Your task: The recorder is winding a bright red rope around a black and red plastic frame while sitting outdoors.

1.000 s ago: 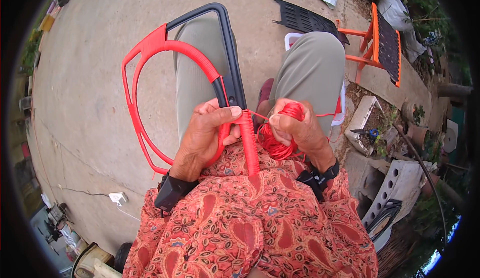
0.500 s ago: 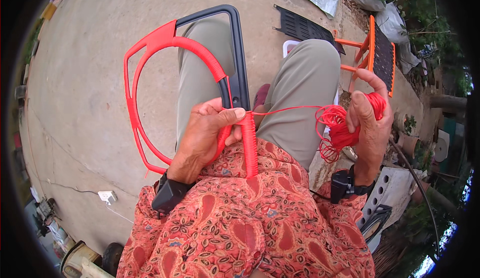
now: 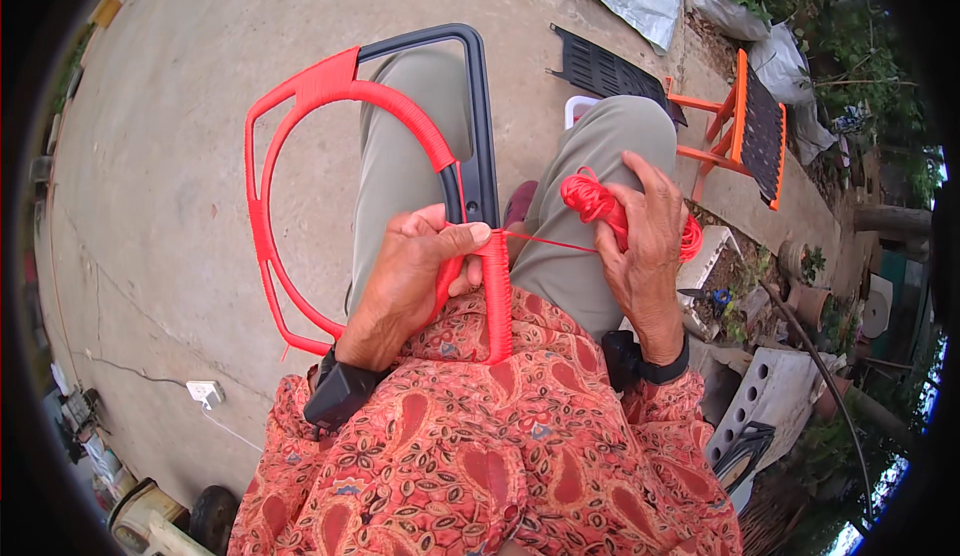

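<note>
A black frame (image 3: 481, 116) with a rounded corner and an inner ring rests over my lap, much of it wound in tight red cord (image 3: 497, 306). My left hand (image 3: 410, 261) is closed on the frame where the inner ring meets the straight side, its thumb pressed at the top of the wound stretch. From that thumb a single red strand runs right to my right hand (image 3: 645, 246). There, a loose bundle of red cord (image 3: 592, 199) is gripped, with loops sticking out on both sides of the fingers.
Beyond my right knee stands an orange folding stool (image 3: 740, 121) with a dark seat, beside a black slotted panel (image 3: 610, 61). A grey block with holes (image 3: 775, 406) lies at the lower right. A white power socket (image 3: 205, 393) with cable is on the concrete floor at left.
My right hand has moved left, closer to the frame, with the cord bundle, and its fingers have closed more around it. My left hand keeps its place on the frame.
</note>
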`<state>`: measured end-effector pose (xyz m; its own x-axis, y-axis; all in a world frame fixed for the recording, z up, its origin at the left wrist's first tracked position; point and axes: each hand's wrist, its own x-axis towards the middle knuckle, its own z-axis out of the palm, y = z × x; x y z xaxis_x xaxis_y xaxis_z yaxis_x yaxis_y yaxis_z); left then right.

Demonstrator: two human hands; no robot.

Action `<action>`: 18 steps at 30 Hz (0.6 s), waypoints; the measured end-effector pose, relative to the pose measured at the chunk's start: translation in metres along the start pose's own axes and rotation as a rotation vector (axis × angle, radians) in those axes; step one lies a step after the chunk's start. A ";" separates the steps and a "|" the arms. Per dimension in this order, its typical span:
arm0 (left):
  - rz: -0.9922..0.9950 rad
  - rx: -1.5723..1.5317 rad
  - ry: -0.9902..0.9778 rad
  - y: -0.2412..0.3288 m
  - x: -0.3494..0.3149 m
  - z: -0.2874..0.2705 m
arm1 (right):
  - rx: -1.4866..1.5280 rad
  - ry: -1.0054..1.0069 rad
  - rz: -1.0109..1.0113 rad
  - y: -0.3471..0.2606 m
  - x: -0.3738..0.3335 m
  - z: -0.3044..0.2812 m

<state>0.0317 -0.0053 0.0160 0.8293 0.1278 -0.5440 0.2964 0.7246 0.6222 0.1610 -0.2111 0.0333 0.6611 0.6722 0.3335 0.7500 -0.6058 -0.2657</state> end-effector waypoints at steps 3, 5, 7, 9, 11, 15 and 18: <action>0.009 -0.002 0.011 0.000 -0.002 0.004 | 0.036 0.022 -0.067 0.006 0.002 -0.007; 0.015 -0.021 0.012 0.001 -0.004 0.006 | 0.248 0.028 0.032 0.003 0.009 -0.013; 0.024 0.026 -0.051 0.006 -0.008 0.008 | 0.486 0.067 0.100 -0.003 0.021 -0.016; 0.043 0.008 -0.057 0.008 -0.015 0.015 | 0.578 -0.053 0.185 -0.016 0.035 -0.020; 0.062 -0.008 -0.068 0.011 -0.020 0.020 | 0.698 -0.189 0.285 -0.021 0.042 -0.009; 0.089 0.005 -0.098 0.012 -0.027 0.022 | 0.934 -0.426 0.354 -0.029 0.057 0.022; 0.106 -0.016 -0.097 0.009 -0.030 0.018 | 1.032 -0.381 0.114 -0.047 0.073 0.041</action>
<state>0.0178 -0.0154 0.0483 0.8976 0.1387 -0.4184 0.1980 0.7213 0.6638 0.1753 -0.1158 0.0331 0.5586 0.8294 0.0054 0.2259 -0.1459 -0.9632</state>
